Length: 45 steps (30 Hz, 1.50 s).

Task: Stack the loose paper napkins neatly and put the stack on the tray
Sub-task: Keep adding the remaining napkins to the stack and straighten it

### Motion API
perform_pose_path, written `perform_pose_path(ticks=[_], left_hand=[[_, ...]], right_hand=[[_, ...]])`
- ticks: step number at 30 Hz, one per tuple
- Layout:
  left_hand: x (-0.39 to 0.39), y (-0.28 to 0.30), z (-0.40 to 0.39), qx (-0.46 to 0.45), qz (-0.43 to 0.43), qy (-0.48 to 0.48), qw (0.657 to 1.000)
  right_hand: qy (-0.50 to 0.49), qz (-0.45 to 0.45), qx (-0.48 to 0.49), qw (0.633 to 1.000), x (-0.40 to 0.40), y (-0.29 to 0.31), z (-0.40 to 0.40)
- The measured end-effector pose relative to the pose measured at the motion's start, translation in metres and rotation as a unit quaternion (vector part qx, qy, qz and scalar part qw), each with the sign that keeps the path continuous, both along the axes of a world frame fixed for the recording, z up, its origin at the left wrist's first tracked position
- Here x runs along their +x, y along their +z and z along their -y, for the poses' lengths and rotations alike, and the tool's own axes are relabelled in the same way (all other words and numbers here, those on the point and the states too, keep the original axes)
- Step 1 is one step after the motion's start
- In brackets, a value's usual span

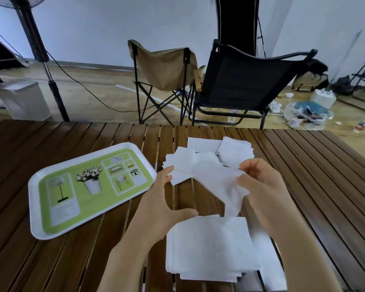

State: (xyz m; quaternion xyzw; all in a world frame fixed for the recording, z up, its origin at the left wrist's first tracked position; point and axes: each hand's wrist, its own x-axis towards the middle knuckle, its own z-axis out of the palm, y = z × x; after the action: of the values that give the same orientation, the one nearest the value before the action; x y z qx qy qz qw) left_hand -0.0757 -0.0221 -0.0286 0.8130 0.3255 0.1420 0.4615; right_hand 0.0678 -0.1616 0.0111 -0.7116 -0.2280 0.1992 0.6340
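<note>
right hand [259, 182] pinching limp crumpled napkin [217, 184], slatted wooden table [316, 175]

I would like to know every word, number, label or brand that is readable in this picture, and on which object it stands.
None can be read.
Tray: grey lines like text under the printed lamp picture, too blurred to read.
Small red can on the floor: label too small to read.
Clutter in the plastic bag on the floor: no legible print.
Napkins: plain white.
</note>
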Motion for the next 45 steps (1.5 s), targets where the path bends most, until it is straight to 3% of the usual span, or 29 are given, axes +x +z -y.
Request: perform_pose_path(ticks=[4, 8, 11, 15, 21, 27, 40, 45], left_hand=[[-0.002, 0.009, 0.003, -0.062, 0.035, -0.043, 0.997], [-0.001, 0.009, 0.003, -0.137, 0.092, -0.068, 0.984], [0.000, 0.012, 0.005, -0.139, 0.142, -0.057, 0.978], [0.000, 0.011, 0.007, -0.101, 0.175, -0.041, 0.979], [0.003, 0.014, 0.010, -0.049, 0.206, 0.001, 0.977], [-0.001, 0.013, 0.010, -0.069, 0.176, 0.018, 0.982], [0.000, 0.014, 0.013, 0.066, 0.133, 0.008, 0.989], [0.001, 0.022, 0.015, 0.076, 0.140, 0.019, 0.987]], right_hand=[[0.078, -0.156, 0.102, 0.979, -0.008, -0.005, 0.007], [0.044, -0.221, 0.136, 0.965, -0.012, -0.003, 0.004], [0.013, -0.231, 0.094, 0.968, -0.010, -0.006, 0.006], [0.060, -0.252, 0.012, 0.966, -0.009, -0.010, 0.018], [0.119, -0.222, -0.019, 0.968, -0.008, -0.005, 0.026], [0.053, -0.085, -0.088, 0.991, -0.010, -0.006, 0.024], [-0.004, 0.084, -0.109, 0.990, -0.009, 0.001, 0.029], [0.040, 0.052, -0.067, 0.996, -0.008, 0.009, 0.034]])
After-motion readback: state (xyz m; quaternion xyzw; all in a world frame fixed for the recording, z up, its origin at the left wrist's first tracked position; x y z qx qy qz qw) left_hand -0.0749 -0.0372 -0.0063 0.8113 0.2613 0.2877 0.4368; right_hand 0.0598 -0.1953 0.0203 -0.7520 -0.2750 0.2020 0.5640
